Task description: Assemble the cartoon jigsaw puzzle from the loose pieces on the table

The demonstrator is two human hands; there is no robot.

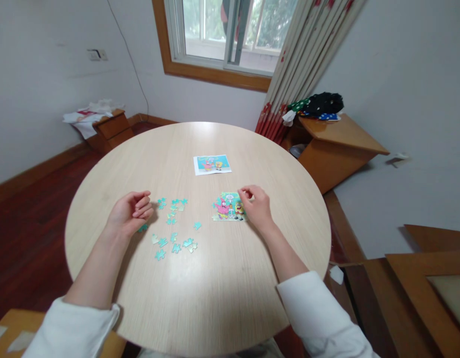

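A partly joined cartoon jigsaw lies on the round wooden table, right of centre. My right hand rests at its right edge, fingertips pinched together on a small piece I can barely make out. Several loose teal puzzle pieces are scattered left of the jigsaw. My left hand lies on the table at the left of these pieces, fingers loosely curled, nothing visible in it. A small reference picture of the same cartoon lies farther back on the table.
A wooden cabinet with dark dotted cloth on top stands at the right by a curtain. A low drawer unit with papers stands at the left wall. Wooden furniture crowds the right foreground.
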